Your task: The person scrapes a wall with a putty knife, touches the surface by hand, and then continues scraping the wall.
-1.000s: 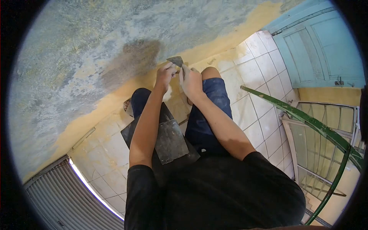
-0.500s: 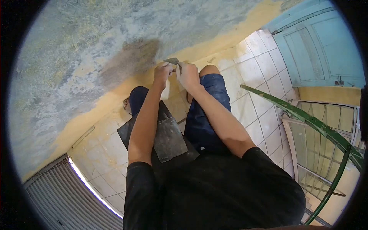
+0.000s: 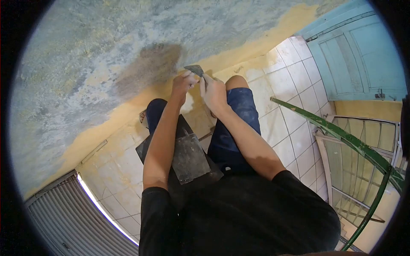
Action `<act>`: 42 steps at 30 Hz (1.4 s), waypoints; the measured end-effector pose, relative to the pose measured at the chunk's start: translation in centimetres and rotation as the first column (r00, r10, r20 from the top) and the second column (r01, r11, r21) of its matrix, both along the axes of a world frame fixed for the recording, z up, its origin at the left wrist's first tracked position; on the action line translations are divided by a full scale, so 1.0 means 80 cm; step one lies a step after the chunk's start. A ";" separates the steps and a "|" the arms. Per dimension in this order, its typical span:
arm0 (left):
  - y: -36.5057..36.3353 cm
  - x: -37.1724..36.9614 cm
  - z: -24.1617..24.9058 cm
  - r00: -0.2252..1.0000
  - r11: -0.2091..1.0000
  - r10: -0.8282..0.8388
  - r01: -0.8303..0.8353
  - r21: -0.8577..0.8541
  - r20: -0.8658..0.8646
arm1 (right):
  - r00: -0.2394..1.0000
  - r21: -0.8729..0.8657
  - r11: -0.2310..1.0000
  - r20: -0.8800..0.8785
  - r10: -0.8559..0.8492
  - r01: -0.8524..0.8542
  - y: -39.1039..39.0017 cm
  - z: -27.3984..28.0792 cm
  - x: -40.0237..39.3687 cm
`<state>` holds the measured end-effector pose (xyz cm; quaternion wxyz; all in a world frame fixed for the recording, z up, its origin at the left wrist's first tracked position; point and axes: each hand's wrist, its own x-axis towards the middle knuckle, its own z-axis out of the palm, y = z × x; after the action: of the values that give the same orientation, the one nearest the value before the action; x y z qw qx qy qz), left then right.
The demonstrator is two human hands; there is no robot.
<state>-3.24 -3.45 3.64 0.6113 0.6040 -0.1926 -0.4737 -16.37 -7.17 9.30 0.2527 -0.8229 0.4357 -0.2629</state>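
My right hand (image 3: 214,94) is closed around a putty knife, with the thumb lying along it. The putty knife's grey blade (image 3: 194,69) points up and left, close to the wall's lower part. My left hand (image 3: 183,85) is curled shut just below the blade, its fingertips near my right thumb. What it holds, if anything, is hidden by the fingers. In front of both hands stands the wall (image 3: 102,51), mottled blue-grey and yellow with worn paint. A brown patch (image 3: 156,64) on it lies left of the blade.
A dark board-like slab (image 3: 190,160) rests between my legs. Tiled floor (image 3: 294,85) runs to a blue door (image 3: 358,55). On the right, a green metal bar (image 3: 337,128) crosses in front of a framed panel (image 3: 363,158). A ribbed shutter (image 3: 72,217) is at lower left.
The putty knife's blade has tilted and shows more of its face. My right hand has shifted slightly down and right. My left hand stays close by, and the whole view has moved a little.
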 end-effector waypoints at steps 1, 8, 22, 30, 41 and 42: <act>0.005 -0.002 -0.013 1.000 1.000 -0.004 0.004 0.014 -0.014 | 1.000 0.004 1.000 -0.027 0.016 -0.016 -0.001 -0.004 0.003; -0.001 -0.002 0.012 0.991 0.997 0.065 -0.061 0.039 -0.113 | 1.000 0.016 1.000 0.022 0.022 -0.022 0.003 0.004 -0.007; -0.004 0.018 -0.037 0.950 0.981 -0.193 0.190 0.034 0.245 | 0.996 0.001 0.997 -0.058 0.073 -0.073 -0.007 -0.007 0.003; -0.005 0.009 -0.012 0.995 0.995 0.012 -0.002 0.097 -0.103 | 1.000 -0.144 0.990 -0.012 -0.002 0.000 0.002 -0.018 0.001; -0.001 0.008 -0.001 0.999 0.996 0.038 -0.035 0.084 -0.032 | 1.000 -0.062 0.998 0.025 -0.005 0.006 0.011 -0.007 -0.002; 0.000 0.006 0.001 1.000 0.994 0.002 0.001 0.105 -0.026 | 1.000 -0.064 0.998 0.023 -0.009 0.011 0.010 -0.002 -0.007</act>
<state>-2.77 -3.47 3.75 0.5812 0.6292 -0.1595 -0.4908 -16.95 -6.39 9.14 0.2298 -0.8253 0.4284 -0.2873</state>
